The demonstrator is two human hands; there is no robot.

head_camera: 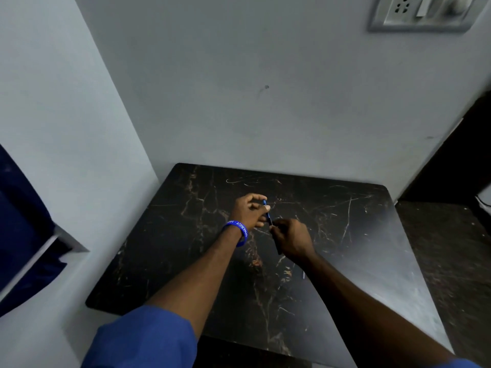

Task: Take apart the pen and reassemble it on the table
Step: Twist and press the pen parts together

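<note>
A slim blue pen (267,212) is held above the middle of the dark marble table (186,261), pointing away from me. My left hand (249,212), with a blue wristband, grips its far upper part between thumb and fingers. My right hand (292,239) closes on the pen's dark near end. Both hands meet over the pen and hide most of it. A small thin pale piece (303,274) lies on the table just under my right forearm; what it is I cannot tell.
The table sits in a corner of grey walls, back and left. A wall socket plate (419,11) is high at the right. Dark furniture (457,160) stands to the right, and blue cloth (24,229) hangs at the left.
</note>
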